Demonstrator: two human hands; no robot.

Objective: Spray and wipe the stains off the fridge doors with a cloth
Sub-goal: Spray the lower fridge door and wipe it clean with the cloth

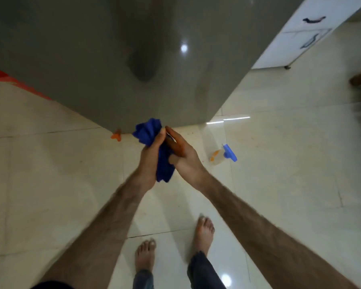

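Observation:
The grey fridge door (117,59) fills the top of the head view, seen from above; its shiny face shows faint smears near the lower right. In front of its bottom edge, both hands hold a bunched blue cloth (149,132). My left hand (149,157) grips the cloth from the left, with the upper bunch sticking out above its fingers. My right hand (184,155) presses against the cloth from the right. A spray bottle (222,154) with a blue trigger head and orange label lies on the floor to the right of my hands.
Glossy cream floor tiles (279,163) surround me; my bare feet (204,232) stand below the hands. A white cabinet with dark handles (308,32) stands at the upper right. An orange fridge foot (116,136) shows at the door's base. Something red (0,76) lies at far left.

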